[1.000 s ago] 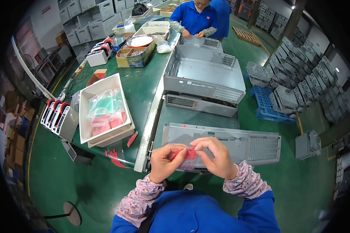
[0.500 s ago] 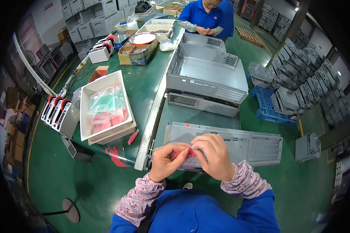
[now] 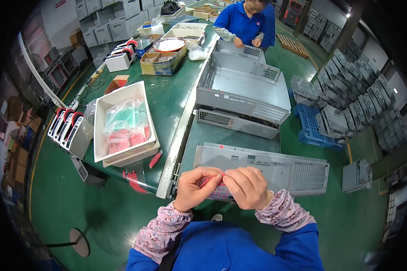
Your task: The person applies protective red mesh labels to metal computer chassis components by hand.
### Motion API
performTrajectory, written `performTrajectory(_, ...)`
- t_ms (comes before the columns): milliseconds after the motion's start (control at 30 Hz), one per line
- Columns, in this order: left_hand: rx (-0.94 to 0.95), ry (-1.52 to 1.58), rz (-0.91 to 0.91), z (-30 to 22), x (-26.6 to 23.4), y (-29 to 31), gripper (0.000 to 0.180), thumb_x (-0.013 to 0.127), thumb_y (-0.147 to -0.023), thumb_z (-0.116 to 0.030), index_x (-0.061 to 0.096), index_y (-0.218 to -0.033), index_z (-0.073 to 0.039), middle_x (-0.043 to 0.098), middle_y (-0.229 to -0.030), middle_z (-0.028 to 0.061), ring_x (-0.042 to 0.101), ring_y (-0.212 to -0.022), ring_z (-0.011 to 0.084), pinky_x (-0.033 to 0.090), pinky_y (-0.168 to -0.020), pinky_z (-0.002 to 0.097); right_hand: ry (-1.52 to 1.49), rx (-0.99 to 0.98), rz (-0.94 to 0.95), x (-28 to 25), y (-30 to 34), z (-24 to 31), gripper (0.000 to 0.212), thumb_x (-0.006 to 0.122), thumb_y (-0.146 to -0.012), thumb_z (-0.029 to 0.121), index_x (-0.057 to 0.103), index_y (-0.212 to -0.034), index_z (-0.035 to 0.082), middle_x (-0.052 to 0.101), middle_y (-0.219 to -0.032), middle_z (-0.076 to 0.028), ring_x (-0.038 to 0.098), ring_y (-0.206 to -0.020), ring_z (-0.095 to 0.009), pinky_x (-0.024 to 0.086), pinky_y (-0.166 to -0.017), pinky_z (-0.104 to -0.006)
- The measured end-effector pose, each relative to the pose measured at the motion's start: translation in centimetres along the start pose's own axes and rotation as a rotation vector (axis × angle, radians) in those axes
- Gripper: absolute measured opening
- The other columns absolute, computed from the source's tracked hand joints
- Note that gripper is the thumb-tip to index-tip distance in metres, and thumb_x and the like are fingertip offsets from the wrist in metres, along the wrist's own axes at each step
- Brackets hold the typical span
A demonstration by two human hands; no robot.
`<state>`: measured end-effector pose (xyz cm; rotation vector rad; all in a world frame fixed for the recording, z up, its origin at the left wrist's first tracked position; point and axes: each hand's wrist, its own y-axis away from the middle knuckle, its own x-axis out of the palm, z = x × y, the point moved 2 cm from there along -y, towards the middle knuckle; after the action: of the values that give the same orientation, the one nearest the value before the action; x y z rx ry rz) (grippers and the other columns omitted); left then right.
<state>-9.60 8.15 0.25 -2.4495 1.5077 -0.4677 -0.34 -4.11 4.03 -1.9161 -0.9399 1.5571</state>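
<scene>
My left hand (image 3: 191, 189) is closed on a clear sheet dotted with red stickers (image 3: 220, 193), its thumb and forefinger pinching the upper edge. Against that same edge my right hand (image 3: 248, 187) is closed in a pinch, with a speck of red at its fingertips; how much it grips is hidden by the fingers. Both hands hover over the near edge of a flat grey metal panel (image 3: 276, 165) with a vent grille at its right end. One red dot (image 3: 221, 146) shows on the panel's far left flange.
An open metal chassis (image 3: 239, 97) stands beyond the panel. To the left, a white bin (image 3: 152, 135) holds bagged red and green sheets. Another dotted sheet (image 3: 133, 180) hangs at the table corner. A co-worker (image 3: 242, 20) in blue stands at the far end. Metal parts (image 3: 348, 95) are stacked right.
My right hand's fingers have curled in and drawn closer around the sheet's edge. The co-worker's hands have moved apart and lower, toward the far metal case.
</scene>
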Motion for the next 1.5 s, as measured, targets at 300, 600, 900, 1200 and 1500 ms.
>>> performTrajectory(300,0.020,0.011,-0.025,0.4,0.1,0.0,0.007,0.058,-0.078,0.001,0.059,-0.084,0.004,0.064,-0.086,0.0109,0.057,-0.073,0.0084,0.047,-0.066,0.0211,0.028,-0.050,-0.024,0.1,0.2,0.1,0.019,0.059,-0.071,0.007,0.057,-0.089,0.002,0.056,-0.086,-0.008,0.056,-0.075,-0.019,0.045,-0.064,-0.0281)
performTrajectory(600,0.020,-0.016,-0.043,0.6,0.2,-0.2,0.005,0.059,-0.078,0.000,0.059,-0.082,0.004,0.064,-0.085,0.0098,0.055,-0.069,0.0057,0.046,-0.061,0.0193,0.058,-0.118,-0.005,0.3,0.0,-0.1,0.016,0.057,-0.072,0.009,0.057,-0.085,0.001,0.058,-0.085,-0.009,0.058,-0.073,-0.019,0.047,-0.064,-0.0275)
performTrajectory(900,-0.012,0.081,-0.082,0.5,0.2,-0.1,0.006,0.058,-0.079,0.000,0.059,-0.083,0.004,0.064,-0.087,0.0099,0.056,-0.072,0.0067,0.046,-0.063,0.0198,0.037,-0.193,0.046,-0.2,-0.4,-0.3,0.019,0.056,-0.070,0.008,0.058,-0.086,-0.002,0.060,-0.089,-0.013,0.059,-0.075,-0.020,0.048,-0.066,-0.0282)
performTrajectory(1200,-0.039,0.077,-0.122,0.4,0.4,0.4,0.007,0.059,-0.079,-0.001,0.059,-0.084,0.004,0.064,-0.084,0.0089,0.057,-0.072,0.0077,0.047,-0.065,0.0211,-0.289,0.029,0.015,-0.6,-0.5,-1.0,0.021,0.063,-0.066,0.004,0.056,-0.085,-0.001,0.060,-0.092,-0.013,0.059,-0.074,-0.022,0.047,-0.062,-0.0302)
performTrajectory(1500,-0.025,0.038,-0.123,0.2,0.6,1.0,0.009,0.059,-0.079,-0.003,0.060,-0.085,0.004,0.064,-0.082,0.0078,0.057,-0.070,0.0067,0.047,-0.064,0.0207,-0.420,0.224,0.005,-0.6,-1.1,-0.5,0.023,0.066,-0.065,-0.002,0.055,-0.084,0.001,0.059,-0.085,-0.009,0.058,-0.072,-0.023,0.045,-0.060,-0.0313)
